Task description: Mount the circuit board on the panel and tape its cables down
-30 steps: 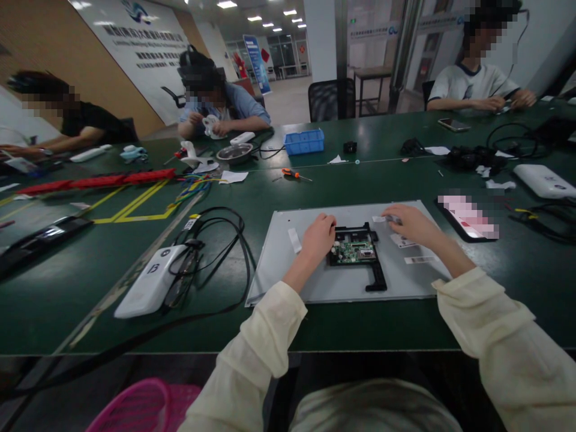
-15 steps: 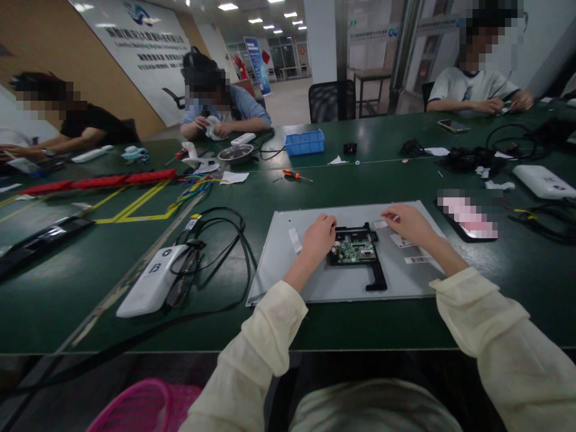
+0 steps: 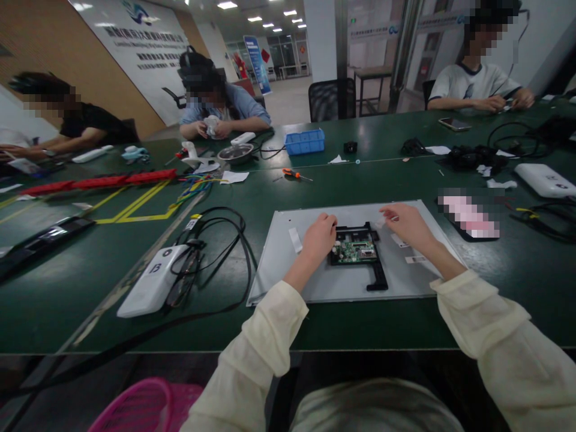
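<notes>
A flat grey panel (image 3: 310, 282) lies on the green table, with a black bracket (image 3: 377, 273) and a green circuit board (image 3: 353, 252) on its middle. My left hand (image 3: 320, 237) is closed at the bracket's upper left edge; what its fingertips grip is hidden. Over the panel's upper right part, my right hand (image 3: 405, 223) pinches a small pale piece (image 3: 380, 223) between thumb and fingers. White labels are stuck on the panel, one (image 3: 295, 240) left of my left hand and another (image 3: 416, 260) below my right hand.
A white power bank (image 3: 150, 282) with black cables lies left of the panel, a phone (image 3: 468, 217) to its right. Beyond are an orange screwdriver (image 3: 292, 174), a blue basket (image 3: 305, 143) and a metal bowl (image 3: 236, 154). Three people sit across the table.
My right hand has shifted very slightly, and the pale piece at its fingertips now looks tilted. My left hand stays at the bracket.
</notes>
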`<state>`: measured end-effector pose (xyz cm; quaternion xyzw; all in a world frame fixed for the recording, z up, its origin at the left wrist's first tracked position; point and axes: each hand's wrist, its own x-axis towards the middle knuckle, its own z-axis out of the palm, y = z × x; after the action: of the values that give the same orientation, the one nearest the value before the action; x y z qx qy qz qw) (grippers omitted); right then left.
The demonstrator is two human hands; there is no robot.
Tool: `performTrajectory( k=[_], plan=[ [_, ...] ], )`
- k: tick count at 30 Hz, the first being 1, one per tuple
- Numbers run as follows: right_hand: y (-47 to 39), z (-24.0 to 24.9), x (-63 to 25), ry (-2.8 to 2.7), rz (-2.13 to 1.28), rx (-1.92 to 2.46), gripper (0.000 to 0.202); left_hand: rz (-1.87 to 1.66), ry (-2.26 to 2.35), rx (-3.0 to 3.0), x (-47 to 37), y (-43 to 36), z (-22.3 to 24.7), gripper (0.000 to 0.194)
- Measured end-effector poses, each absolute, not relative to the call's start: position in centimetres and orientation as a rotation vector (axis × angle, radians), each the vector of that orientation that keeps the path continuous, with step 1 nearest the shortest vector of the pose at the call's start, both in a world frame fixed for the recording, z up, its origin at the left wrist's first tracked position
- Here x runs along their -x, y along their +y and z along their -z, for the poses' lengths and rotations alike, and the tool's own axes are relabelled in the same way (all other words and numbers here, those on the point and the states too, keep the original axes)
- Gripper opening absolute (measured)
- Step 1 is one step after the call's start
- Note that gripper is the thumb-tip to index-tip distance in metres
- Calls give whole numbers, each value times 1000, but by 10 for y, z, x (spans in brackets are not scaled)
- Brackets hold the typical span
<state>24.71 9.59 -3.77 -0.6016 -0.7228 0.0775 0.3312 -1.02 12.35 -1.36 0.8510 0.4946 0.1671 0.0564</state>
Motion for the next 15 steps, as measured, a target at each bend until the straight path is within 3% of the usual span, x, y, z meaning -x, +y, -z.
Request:
performTrajectory(
  k=[15],
  plan=[
    [80, 25, -233, -2165, 105, 1861, 23, -495, 1511, -2610, 11, 125, 17, 17]
  ],
)
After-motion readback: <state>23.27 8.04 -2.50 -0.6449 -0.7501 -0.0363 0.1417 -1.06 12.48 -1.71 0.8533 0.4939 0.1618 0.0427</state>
